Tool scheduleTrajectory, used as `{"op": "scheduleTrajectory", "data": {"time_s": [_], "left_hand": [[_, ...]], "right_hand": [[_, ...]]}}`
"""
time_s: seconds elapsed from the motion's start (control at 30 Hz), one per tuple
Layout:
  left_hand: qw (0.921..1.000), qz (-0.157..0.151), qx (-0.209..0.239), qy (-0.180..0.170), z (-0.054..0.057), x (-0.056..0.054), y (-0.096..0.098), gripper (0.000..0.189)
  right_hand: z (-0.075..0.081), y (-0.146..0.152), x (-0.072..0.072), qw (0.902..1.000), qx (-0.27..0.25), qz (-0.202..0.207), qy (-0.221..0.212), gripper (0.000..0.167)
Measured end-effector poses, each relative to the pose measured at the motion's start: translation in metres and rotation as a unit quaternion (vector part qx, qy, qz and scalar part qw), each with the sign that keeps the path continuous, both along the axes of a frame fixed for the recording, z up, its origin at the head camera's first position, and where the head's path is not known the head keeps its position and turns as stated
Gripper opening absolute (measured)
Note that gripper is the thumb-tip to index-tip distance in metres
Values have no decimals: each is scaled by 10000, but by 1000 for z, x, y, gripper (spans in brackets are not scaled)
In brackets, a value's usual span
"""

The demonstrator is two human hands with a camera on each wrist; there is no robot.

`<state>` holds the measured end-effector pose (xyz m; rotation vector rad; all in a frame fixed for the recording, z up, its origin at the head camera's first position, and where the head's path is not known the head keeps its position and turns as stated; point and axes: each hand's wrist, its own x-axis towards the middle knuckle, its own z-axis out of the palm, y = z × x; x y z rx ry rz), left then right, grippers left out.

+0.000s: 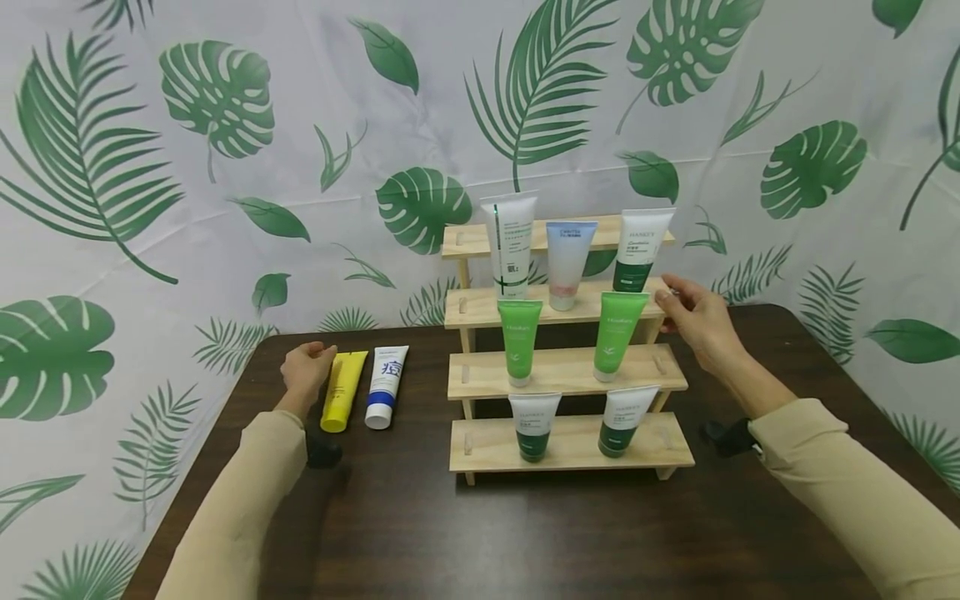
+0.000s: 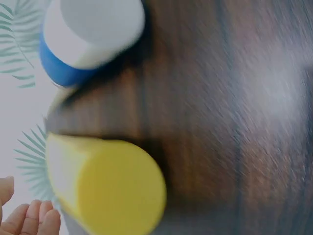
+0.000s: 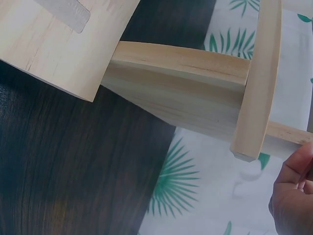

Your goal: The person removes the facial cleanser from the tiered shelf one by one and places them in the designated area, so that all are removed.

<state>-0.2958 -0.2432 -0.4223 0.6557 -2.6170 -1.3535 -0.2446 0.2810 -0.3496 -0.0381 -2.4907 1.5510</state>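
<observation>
"Where do we find the left hand (image 1: 306,367)?"

"At the far end of the yellow tube (image 1: 344,392), which lies on the dark counter (image 1: 420,533) with its cap toward us. From the left wrist we see its fingers (image 2: 32,218) loosely bent and released, just beside the tube."

"And what lies next to that?"

"The white-and-blue tube (image 1: 387,387), near the yellow one, its cap also toward us. We see a narrow strip of counter between them."

"What do we make of the right hand (image 1: 699,323)?"

"It is up at the right end of the wooden stand (image 1: 566,455). We see its fingers curled, grasping the edge of the second shelf from the top, the thumb against the wood."

"Let's go through that stand."

"It has four steps. On the second shelf from the top we count the tall white tube (image 1: 512,242), the pale blue tube (image 1: 570,258) and the green-based white tube (image 1: 641,242). One step down are two green tubes (image 1: 519,337), the right one leaning a little. On the lowest step we have two small white-and-green tubes (image 1: 534,421), the right one tilted too."

"And behind everything?"

"We see a leaf-patterned cloth (image 1: 315,83)."
</observation>
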Motion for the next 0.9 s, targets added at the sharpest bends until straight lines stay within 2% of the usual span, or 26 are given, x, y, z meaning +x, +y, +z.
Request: {"op": "scheduleTrajectory", "data": {"time_s": [0.17, 0.27, 0.33, 0.4, 0.53, 0.6, 0.9], "left_hand": [[9970, -127, 213, 739, 16, -3, 15, 44], [9908, -279, 632, 1161, 31, -1, 30, 42], [9837, -455, 1015, 1416, 43, 2, 43, 41], [9733, -718, 1426, 1652, 55, 6, 55, 40], [9532, -1312, 1912, 1938, 74, 16, 78, 40], [9464, -1568, 1975, 2020, 82, 20, 88, 40], [9268, -2457, 1768, 2225, 106, 36, 122, 39]], "right_hand": [[1, 0, 1, 10000, -26, 25, 35, 58], [1, -1, 2, 10000, -62, 36, 43, 58], [2, -1, 2, 10000, -75, 36, 40, 58], [2, -2, 2, 10000, -80, 33, 35, 58], [2, -2, 3, 10000, -65, 18, 11, 58], [1, -2, 3, 10000, -69, 17, 15, 58], [1, -2, 2, 9999, -96, 23, 48, 58]]}}
